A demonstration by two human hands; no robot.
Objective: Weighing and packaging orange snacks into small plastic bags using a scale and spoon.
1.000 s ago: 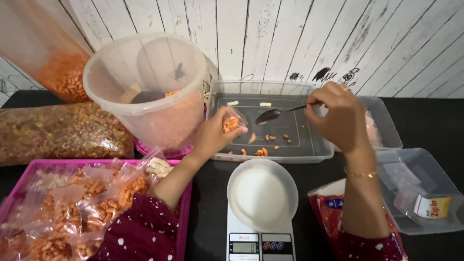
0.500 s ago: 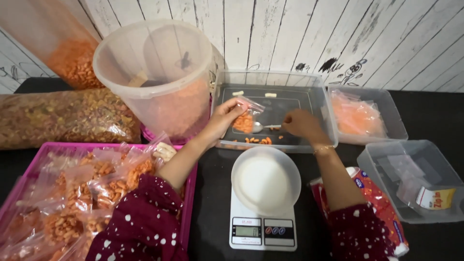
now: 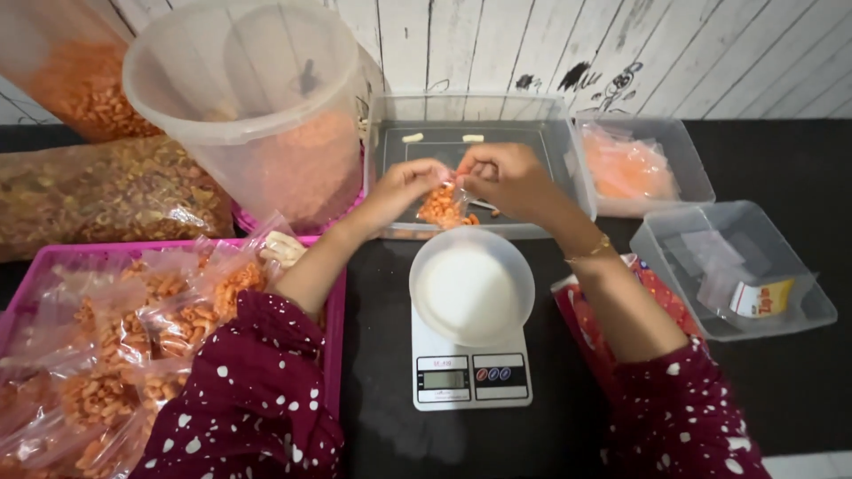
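Together, the left hand [image 3: 404,184] and the right hand [image 3: 506,177] are pinching the top of a small clear bag [image 3: 441,206] of orange snack pieces, fingers closed on it from both sides. The bag is hanging over the near edge of a clear shallow tray [image 3: 568,160], just above a white bowl [image 3: 471,286] sitting on a digital scale [image 3: 470,380]. A big plastic tub [image 3: 257,106] is standing to the left, and a pink tray [image 3: 335,310] of filled bags is lying nearer the person.
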